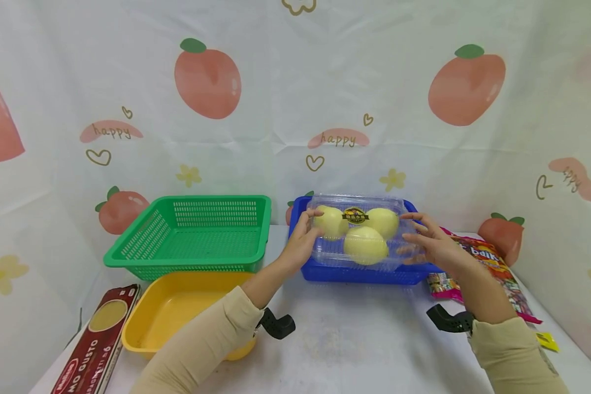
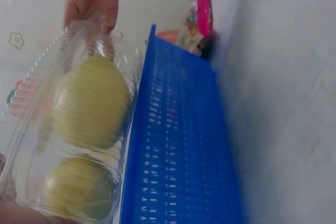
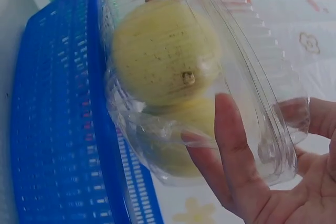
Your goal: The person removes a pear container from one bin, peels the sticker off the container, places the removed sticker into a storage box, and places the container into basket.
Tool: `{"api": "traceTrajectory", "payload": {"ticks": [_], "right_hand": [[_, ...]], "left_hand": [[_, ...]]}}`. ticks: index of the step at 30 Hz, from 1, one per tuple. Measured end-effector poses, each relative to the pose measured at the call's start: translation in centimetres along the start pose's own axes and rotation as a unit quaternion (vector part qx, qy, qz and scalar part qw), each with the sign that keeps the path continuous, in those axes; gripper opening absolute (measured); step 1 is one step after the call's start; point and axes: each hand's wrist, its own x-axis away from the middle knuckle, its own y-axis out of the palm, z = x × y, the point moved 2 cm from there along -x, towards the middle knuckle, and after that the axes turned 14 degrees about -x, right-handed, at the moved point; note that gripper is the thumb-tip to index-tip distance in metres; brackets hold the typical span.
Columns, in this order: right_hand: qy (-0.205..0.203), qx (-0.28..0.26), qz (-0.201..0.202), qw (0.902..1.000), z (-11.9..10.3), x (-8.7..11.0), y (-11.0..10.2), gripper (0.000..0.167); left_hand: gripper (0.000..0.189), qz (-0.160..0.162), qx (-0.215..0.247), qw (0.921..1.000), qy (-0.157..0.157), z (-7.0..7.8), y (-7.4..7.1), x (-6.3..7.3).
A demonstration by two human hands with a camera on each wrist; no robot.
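Observation:
A clear plastic fruit box [image 1: 336,255] with a black and gold label [image 1: 355,215] contains three round, pale yellow fruits [image 1: 366,245]. It is over the blue basket [image 1: 364,275], its underside close to the rim. My left hand [image 1: 299,242] grips the box's left end. At the opposite end, my right hand [image 1: 435,246] holds it with fingers spread around the edge. In the right wrist view, two fingertips press on the clear wall beside a fruit [image 3: 165,51]. The left wrist view has the box tilted against the basket's side [image 2: 178,145].
To the left stand a green basket [image 1: 263,241] and, in front of it, a yellow basin [image 1: 140,323]. A dark red spaghetti box [image 1: 98,339] lies at the far left. Candy bags [image 1: 494,268] lie right of the blue basket, near a small yellow packet [image 1: 548,341]. A printed curtain hangs behind.

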Motion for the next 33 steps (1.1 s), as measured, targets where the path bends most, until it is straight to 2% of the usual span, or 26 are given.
{"api": "traceTrajectory", "payload": {"ticks": [6,13,19,33], "right_hand": [[-0.004,0.022,0.02,0.9995,0.1,1.3,1.2,0.053],[-0.014,0.023,0.015,0.9995,0.3,3.4,2.7,0.047],[-0.039,0.037,0.018,0.9984,0.7,5.2,3.9,0.041],[-0.047,0.019,0.047,0.9976,3.6,8.3,5.6,0.039]], "left_hand": [[0.039,0.018,0.006,0.9998,-0.002,0.6,-0.2,1.7],[0.037,0.012,0.01,0.9999,-0.004,1.2,-0.6,4.5],[0.037,0.008,0.011,0.9998,0.017,1.1,-0.6,7.0],[0.038,-0.016,-0.002,0.9993,0.034,1.0,-0.8,11.7]]}}
